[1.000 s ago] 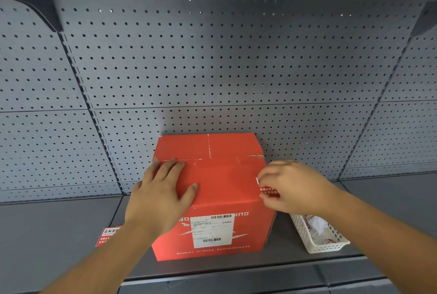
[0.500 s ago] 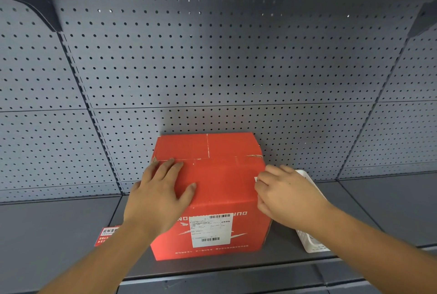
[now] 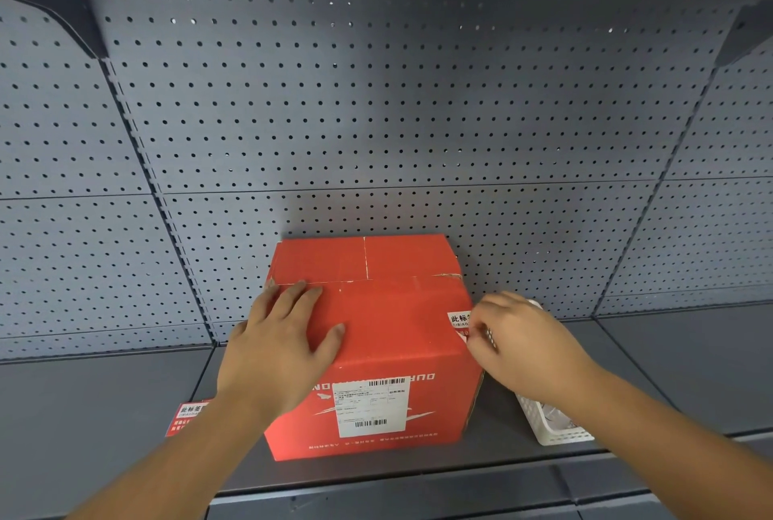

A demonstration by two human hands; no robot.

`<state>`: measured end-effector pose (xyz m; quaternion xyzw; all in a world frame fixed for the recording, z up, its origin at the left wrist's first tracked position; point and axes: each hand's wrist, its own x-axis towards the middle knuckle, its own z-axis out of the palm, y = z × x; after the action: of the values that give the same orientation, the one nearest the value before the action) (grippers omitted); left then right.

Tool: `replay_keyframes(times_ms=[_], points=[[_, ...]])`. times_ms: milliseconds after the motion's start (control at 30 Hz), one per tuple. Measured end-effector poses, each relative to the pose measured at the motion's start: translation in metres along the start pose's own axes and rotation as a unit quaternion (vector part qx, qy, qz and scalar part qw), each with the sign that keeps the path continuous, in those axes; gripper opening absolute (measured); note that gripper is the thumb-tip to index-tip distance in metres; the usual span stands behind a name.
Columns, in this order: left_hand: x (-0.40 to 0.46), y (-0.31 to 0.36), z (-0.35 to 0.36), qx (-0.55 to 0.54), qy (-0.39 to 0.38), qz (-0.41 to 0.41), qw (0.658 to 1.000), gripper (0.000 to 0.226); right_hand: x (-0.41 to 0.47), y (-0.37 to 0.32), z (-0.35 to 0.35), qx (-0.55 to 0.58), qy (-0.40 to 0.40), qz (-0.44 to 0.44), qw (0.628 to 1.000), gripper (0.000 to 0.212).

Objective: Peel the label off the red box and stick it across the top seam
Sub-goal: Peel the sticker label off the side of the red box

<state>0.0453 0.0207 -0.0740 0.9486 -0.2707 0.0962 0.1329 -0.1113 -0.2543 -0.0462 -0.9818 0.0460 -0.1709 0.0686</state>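
Shelving of grey pegboard [image 3: 376,122] backs a grey metal shelf [image 3: 83,415]. Near the shelf's left end, a spare red sticker [image 3: 190,415] lies flat, partly hidden by the left forearm. Next, the left hand [image 3: 284,348] lies flat on the red box [image 3: 397,310], fingers spread, bracing the front face just below the top seam [image 3: 366,258]. The box sits mid-shelf against the pegboard, with a white shipping label [image 3: 371,406] low on its front. At the box's right front edge, the right hand [image 3: 527,343] pinches the red-and-white label [image 3: 459,320], mostly still stuck down. A white plastic basket [image 3: 552,427] stands just beside it. Pulling too sharply could tear the label or strip cardboard; a loose brace could let the box swing toward the basket.
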Motion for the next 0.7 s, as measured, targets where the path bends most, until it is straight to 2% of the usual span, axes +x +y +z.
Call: replay_keyframes(times_ms=[100,400,567,700], points=[[0.0003,0.0004,-0.0005,-0.001,0.001,0.000,1.000,0.076,-0.0021,-0.0023,0.0007,0.003,0.001,-0.009,1.000,0.029],[0.0004,0.0007,-0.0007,-0.001,0.002,-0.002,1.000,0.077,-0.0048,-0.0036,0.0012,0.012,0.024,-0.025,0.999,0.011],[0.0001,0.0005,-0.0001,-0.005,0.004,-0.003,1.000,0.077,-0.0057,-0.0027,0.0006,0.116,0.023,0.046,0.992,0.018],[-0.0002,0.0005,-0.0005,-0.004,0.003,-0.001,1.000,0.078,-0.0052,0.0013,0.0000,0.217,0.039,0.126,0.967,0.026]])
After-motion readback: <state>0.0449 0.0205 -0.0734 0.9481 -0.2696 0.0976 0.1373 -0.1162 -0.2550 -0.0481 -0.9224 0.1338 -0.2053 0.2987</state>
